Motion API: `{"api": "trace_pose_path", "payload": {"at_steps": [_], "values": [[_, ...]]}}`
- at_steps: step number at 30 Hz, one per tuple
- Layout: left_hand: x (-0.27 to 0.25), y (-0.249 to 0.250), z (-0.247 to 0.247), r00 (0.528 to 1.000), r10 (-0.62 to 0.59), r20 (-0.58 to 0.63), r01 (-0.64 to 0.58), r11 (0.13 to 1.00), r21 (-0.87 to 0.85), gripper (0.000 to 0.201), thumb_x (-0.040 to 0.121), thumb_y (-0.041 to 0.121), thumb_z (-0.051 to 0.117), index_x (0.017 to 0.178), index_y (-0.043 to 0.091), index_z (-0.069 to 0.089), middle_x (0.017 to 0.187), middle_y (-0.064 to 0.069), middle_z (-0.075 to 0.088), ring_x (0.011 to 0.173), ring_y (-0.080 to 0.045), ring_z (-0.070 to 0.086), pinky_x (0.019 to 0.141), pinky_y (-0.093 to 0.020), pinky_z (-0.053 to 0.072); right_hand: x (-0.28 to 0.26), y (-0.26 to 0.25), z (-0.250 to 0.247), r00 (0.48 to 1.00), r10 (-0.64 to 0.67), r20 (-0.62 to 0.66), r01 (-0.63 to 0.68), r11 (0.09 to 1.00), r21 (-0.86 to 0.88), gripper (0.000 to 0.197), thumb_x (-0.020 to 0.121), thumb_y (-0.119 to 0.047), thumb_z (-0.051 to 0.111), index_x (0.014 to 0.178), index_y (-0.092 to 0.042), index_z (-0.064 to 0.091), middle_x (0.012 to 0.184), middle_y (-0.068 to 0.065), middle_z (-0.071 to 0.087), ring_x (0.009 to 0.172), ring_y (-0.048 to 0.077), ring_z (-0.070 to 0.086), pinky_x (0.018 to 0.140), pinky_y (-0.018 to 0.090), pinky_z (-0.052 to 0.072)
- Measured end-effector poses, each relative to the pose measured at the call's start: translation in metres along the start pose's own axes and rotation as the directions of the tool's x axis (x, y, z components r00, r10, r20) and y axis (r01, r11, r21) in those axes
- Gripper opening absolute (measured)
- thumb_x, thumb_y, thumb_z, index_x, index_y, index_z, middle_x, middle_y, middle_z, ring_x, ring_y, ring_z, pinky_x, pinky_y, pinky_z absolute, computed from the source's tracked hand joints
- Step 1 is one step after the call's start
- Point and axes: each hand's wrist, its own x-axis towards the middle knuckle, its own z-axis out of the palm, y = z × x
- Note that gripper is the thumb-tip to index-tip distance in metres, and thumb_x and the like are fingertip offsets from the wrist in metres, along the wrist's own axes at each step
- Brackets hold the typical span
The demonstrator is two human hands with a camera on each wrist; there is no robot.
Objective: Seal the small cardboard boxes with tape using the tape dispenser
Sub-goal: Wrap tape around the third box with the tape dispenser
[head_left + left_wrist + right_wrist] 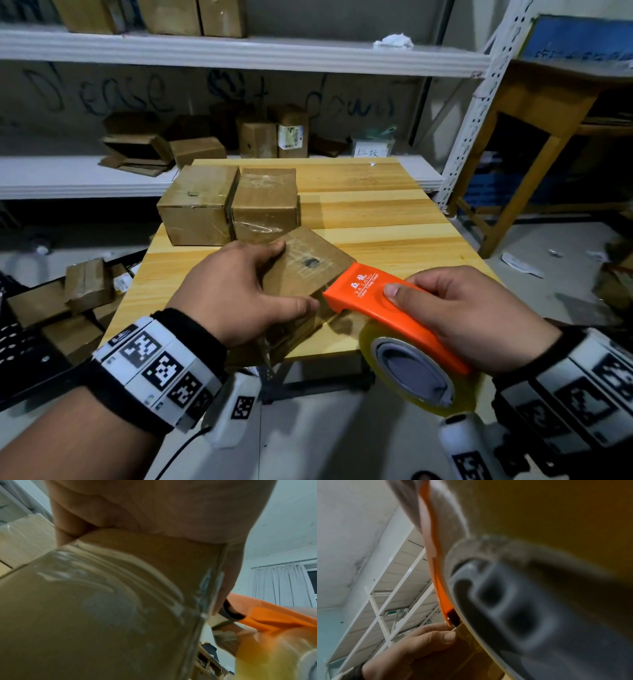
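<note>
Right hand [479, 318] grip clamps tape dispenser [387, 308]; left hand [239, 291] grip holds one box [308, 267]; two boxes [202, 205] behind.

Each wrist wears a black strap [191, 329] carrying white blocks [161, 366] printed with black square markers; a thin cable [178, 452] apparently trails off.

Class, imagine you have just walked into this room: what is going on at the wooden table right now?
A person is taping a small brown cardboard box at the near edge of the light wooden table. The left hand grips the box, tilted up off the table. The right hand holds an orange tape dispenser with a clear tape roll, its front end against the box's near edge. Two more small cardboard boxes stand side by side farther back on the table.
</note>
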Motion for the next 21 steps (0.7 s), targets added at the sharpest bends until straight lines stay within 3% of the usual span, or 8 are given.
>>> {"api": "trace_pose_path", "payload": {"at_steps": [5, 10, 13, 18, 21], "values": [[0.002, 0.001, 0.0, 1.0, -0.021, 0.008, 0.021, 1.0, -0.005, 0.125, 0.045, 0.091, 0.071, 0.155, 0.04, 0.043, 0.133, 0.007, 0.059, 0.115, -0.014, 0.059, 0.093, -0.034, 0.054, -0.004, 0.004, -0.01, 1.0, 0.021, 0.007, -0.021, 1.0, -0.011, 0.051, 0.084, -0.064, 0.062, 0.085, -0.016, 0.079, 0.074, 0.009, 0.077, 0.066, 0.029, 0.075, 0.076, 0.054, 0.059], [0.001, 0.002, 0.001, 0.998, -0.06, -0.003, 0.06, 0.997, -0.047, 0.119, 0.049, 0.083, 0.079, 0.155, 0.041, 0.044, 0.131, 0.007, 0.058, 0.112, -0.013, 0.059, 0.087, -0.03, 0.052, -0.003, 0.004, -0.015, 1.0, 0.021, 0.012, -0.02, 0.997, -0.071, 0.056, 0.085, -0.065, 0.062, 0.083, -0.011, 0.077, 0.074, 0.013, 0.076, 0.065, 0.031, 0.072, 0.073, 0.051, 0.059], [0.002, 0.0, 0.0, 0.997, -0.083, -0.008, 0.083, 0.995, -0.047, 0.122, 0.047, 0.085, 0.074, 0.156, 0.038, 0.043, 0.135, 0.004, 0.058, 0.115, -0.015, 0.058, 0.091, -0.034, 0.054, -0.006, 0.008, -0.023, 0.999, 0.049, -0.004, -0.05, 0.994, -0.093, 0.053, 0.086, -0.065, 0.063, 0.078, -0.015, 0.077, 0.07, 0.01, 0.075, 0.057, 0.024, 0.069, 0.069, 0.046, 0.058], [0.003, 0.001, 0.001, 0.995, -0.098, -0.01, 0.098, 0.995, -0.036, 0.126, 0.045, 0.088, 0.071, 0.156, 0.038, 0.042, 0.133, 0.003, 0.057, 0.115, -0.018, 0.06, 0.094, -0.041, 0.057, -0.004, 0.012, -0.025, 0.996, 0.087, 0.01, -0.086, 0.993, -0.084, 0.05, 0.088, -0.063, 0.065, 0.076, -0.015, 0.077, 0.068, 0.009, 0.075, 0.056, 0.02, 0.069, 0.071, 0.047, 0.059], [0.002, 0.003, 0.001, 0.994, -0.102, -0.024, 0.102, 0.995, -0.019, 0.125, 0.045, 0.088, 0.07, 0.156, 0.037, 0.044, 0.13, 0.002, 0.057, 0.114, -0.02, 0.06, 0.094, -0.042, 0.056, 0.003, 0.011, -0.016, 0.997, 0.081, -0.003, -0.08, 0.981, -0.176, 0.051, 0.092, -0.063, 0.062, 0.075, -0.017, 0.077, 0.066, 0.003, 0.074, 0.06, 0.018, 0.069, 0.066, 0.038, 0.055]]}}
